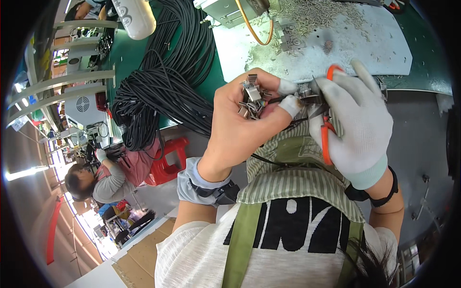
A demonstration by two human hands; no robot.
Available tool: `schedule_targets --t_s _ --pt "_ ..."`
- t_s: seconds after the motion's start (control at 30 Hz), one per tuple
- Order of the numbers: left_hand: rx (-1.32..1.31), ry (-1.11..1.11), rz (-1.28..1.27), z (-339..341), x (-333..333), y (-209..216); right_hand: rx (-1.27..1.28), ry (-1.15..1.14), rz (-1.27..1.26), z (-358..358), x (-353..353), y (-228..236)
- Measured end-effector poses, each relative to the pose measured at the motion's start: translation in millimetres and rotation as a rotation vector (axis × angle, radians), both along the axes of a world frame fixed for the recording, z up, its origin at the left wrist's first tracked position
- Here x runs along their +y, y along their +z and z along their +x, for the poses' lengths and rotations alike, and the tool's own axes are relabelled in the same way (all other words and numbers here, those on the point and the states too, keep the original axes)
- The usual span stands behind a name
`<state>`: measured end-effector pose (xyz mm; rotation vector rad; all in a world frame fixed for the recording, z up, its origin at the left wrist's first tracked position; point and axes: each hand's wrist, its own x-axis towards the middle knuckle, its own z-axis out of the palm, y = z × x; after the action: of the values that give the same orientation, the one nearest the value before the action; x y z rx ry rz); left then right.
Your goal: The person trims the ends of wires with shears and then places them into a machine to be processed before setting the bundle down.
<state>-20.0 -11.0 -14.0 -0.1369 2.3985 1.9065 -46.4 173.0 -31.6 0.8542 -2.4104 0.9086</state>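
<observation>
Black cables (161, 103) sprawl left of the white work plate (379, 43), whose far side carries metal bits (331, 17); the gloved right hand (360, 120), gripping orange-handled scissors (325, 144), hides part of its near edge. By that edge, the left hand (240, 129) cups silver sheet-metal pieces (252, 93), angular and jumbled.

Big, blocky black lettering spreads across the chest of the pale shirt (201, 259), nearer the body than the left hand (245, 125) and right hand (357, 115) — its upper edge is covered by the apron (297, 185). Grey, rounded characters run along the white cylinder (134, 21), beyond the left hand and to its left. Low between the hands, a pale outlined print marks the green apron patch (311, 148) — too faint to make out.
</observation>
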Motion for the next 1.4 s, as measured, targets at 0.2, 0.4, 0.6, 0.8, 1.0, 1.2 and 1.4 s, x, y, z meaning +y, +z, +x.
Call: schedule_targets --t_s 0.2,0.4,0.6,0.8,1.0,1.2,1.4 --pt "0.058 -0.010 -0.060 -1.6 4.8 -5.4 -0.161 -0.010 0.134 11.6 0.4 -7.3" --pt "0.100 -0.008 -0.081 -4.3 8.0 -5.5 -0.512 0.127 -0.071 12.8 3.4 -11.4" --pt "0.124 0.010 -0.040 -4.9 4.3 -12.7 -0.589 0.172 -0.293 12.8 -3.2 -18.2" --pt "0.061 0.033 -0.062 -5.2 8.0 -14.1 -0.131 -0.039 -0.190 4.2 -14.1 -29.6" --pt "0.035 -0.047 -0.142 -10.5 -2.4 -20.3 -0.295 0.083 -0.184 9.6 -13.0 -42.0" --pt "-0.198 0.084 0.225 -43.1 -60.5 -25.2 -0.644 0.049 -0.346 -6.8 3.9 -38.8" --pt "-0.247 -0.074 0.353 -86.3 -54.1 -21.1 -0.913 0.152 -0.393 -67.4 -9.1 -17.8"
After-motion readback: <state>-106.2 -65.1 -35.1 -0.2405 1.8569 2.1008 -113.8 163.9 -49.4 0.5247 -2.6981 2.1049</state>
